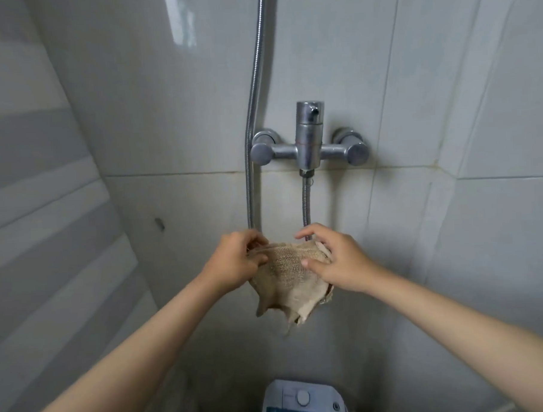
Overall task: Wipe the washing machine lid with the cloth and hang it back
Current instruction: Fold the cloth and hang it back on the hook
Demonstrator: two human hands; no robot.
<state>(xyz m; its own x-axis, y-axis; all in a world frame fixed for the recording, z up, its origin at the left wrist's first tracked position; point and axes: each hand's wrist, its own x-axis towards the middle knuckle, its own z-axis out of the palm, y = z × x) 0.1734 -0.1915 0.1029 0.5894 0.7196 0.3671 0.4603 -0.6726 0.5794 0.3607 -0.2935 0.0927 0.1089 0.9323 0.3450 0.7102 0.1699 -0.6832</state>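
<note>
Two hands are working at centre frame: the left hand (235, 263) is pinching the cloth (290, 276), the right hand (338, 259) is pressing it over the hose (306, 204) loop. Bunched unevenly, it could slide off toward the washing machine (300, 404), lower centre.

White and blue washing machine (299, 402) cut off by the bottom edge, lid out of sight, ribbed metal shower hose (255, 113) vanishing behind the beige woven cloth (290, 278), top running off frame, both forearms cropped

Glossy grey tiled walls (445, 73) meet behind a chrome shower mixer (309, 142).
</note>
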